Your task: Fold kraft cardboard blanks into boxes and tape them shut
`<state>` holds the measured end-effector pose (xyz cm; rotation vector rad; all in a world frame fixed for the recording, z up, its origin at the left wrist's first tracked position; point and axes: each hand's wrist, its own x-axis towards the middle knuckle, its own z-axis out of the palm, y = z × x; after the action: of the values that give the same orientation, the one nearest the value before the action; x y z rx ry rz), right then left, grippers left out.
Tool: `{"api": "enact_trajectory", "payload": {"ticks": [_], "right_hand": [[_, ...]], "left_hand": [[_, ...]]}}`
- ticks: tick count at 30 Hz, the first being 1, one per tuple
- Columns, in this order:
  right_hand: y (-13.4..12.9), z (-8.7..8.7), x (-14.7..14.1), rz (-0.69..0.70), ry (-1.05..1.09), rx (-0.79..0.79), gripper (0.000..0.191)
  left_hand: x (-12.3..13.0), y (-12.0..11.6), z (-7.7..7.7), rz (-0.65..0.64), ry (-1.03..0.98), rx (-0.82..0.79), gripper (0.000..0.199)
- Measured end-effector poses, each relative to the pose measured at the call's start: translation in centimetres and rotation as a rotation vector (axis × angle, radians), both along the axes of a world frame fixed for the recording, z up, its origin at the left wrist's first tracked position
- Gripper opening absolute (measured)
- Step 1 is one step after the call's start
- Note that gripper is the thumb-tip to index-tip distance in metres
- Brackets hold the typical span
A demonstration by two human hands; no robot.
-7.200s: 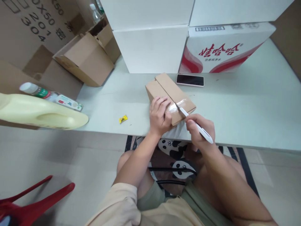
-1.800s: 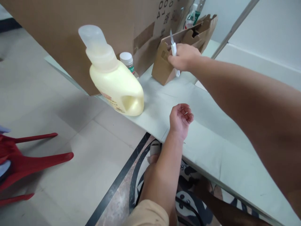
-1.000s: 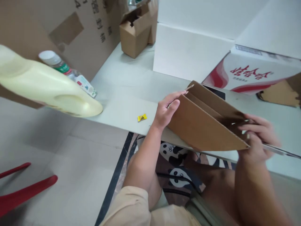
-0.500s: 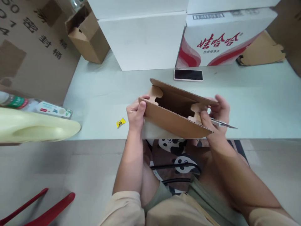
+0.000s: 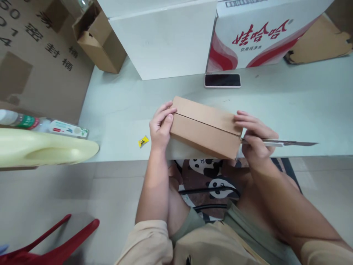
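A brown cardboard box is held slightly tilted at the table's front edge, its two top flaps folded down and meeting along a seam. My left hand grips its left end, thumb in front and fingers over the top. At the right end, my right hand has its fingertips on the top flap. Pinched in that same hand is a thin knife-like tool with a white part and a long grey blade-like end pointing right; its exact kind is unclear. The box's inside is hidden.
A phone lies behind the box, before white cartons. A small yellow packet is left of my left hand. An open brown box stands back left; folded cardboard is back right. A pale yellow object juts in from the left.
The box's raised top flaps have been folded down and its opening is covered. My right hand has shifted slightly right, and the blade-like tool now sticks out farther to the right.
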<state>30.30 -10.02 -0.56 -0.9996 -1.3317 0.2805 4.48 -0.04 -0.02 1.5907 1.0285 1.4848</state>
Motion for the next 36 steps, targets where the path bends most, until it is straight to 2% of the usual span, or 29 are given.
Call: {"api": "enact_trajectory", "payload": {"ticks": [3, 5, 6, 8, 10, 12, 14, 15, 17, 20, 22, 24, 27, 32, 34, 36], "right_hand": [[0.3, -0.5, 0.6, -0.197, 0.065, -0.076, 0.034], [0.5, -0.7, 0.8, -0.237, 0.034, -0.238, 0.03], [0.5, -0.7, 0.7, -0.196, 0.003, -0.325, 0.028], [0.5, -0.6, 0.1, -0.022, -0.063, -0.438, 0.027], [0.5, -0.5, -0.8, 0.173, -0.116, -0.448, 0.037], [0.5, -0.5, -1.7, 0.282, -0.143, -0.398, 0.05], [0.4, -0.4, -2.1, 0.323, -0.146, -0.34, 0.06], [0.3, -0.4, -2.2, 0.328, -0.14, -0.314, 0.063], [0.1, -0.2, -2.0, 0.334, -0.127, -0.276, 0.066], [-0.1, 0.2, -1.3, 0.311, -0.078, -0.248, 0.064], [-0.2, 0.5, -0.9, 0.282, -0.046, -0.236, 0.063], [-0.2, 0.7, -0.6, 0.265, -0.019, -0.232, 0.061], [-0.2, 1.2, -0.3, 0.258, 0.012, -0.226, 0.059], [-0.1, 2.0, 0.1, 0.269, -0.046, -0.238, 0.055], [0.2, 2.2, 0.4, 0.268, -0.056, -0.21, 0.053], [0.4, 2.2, 0.6, 0.269, -0.056, -0.184, 0.05]], "left_hand": [[-1.4, 0.7, -0.2, 0.057, -0.164, -0.109, 0.027], [-2.4, 1.3, -0.5, 0.122, -0.314, -0.203, 0.027], [-2.8, 1.6, -0.6, 0.151, -0.388, -0.248, 0.028], [-3.1, 1.9, -0.8, 0.192, -0.507, -0.324, 0.029], [-2.6, 1.9, -0.9, 0.24, -0.565, -0.415, 0.029], [-1.4, 1.7, -0.9, 0.278, -0.55, -0.544, 0.024], [-0.1, 1.2, -1.0, 0.234, -0.515, -0.688, 0.022], [0.4, 0.9, -1.0, 0.17, -0.499, -0.745, 0.024], [1.2, 0.3, -1.1, -0.005, -0.464, -0.81, 0.042], [1.7, -0.5, -1.5, -0.203, -0.366, -0.768, 0.073], [1.9, -0.8, -1.8, -0.257, -0.299, -0.697, 0.075], [2.2, -0.9, -2.2, -0.273, -0.264, -0.654, 0.072], [2.9, -0.9, -2.7, -0.258, -0.256, -0.681, 0.069], [4.3, -1.6, -3.0, -0.088, -0.281, -0.818, 0.06], [4.6, -2.3, -2.7, -0.11, -0.294, -0.923, 0.056], [4.8, -3.3, -2.4, -0.209, -0.285, -1.041, 0.054]]}}
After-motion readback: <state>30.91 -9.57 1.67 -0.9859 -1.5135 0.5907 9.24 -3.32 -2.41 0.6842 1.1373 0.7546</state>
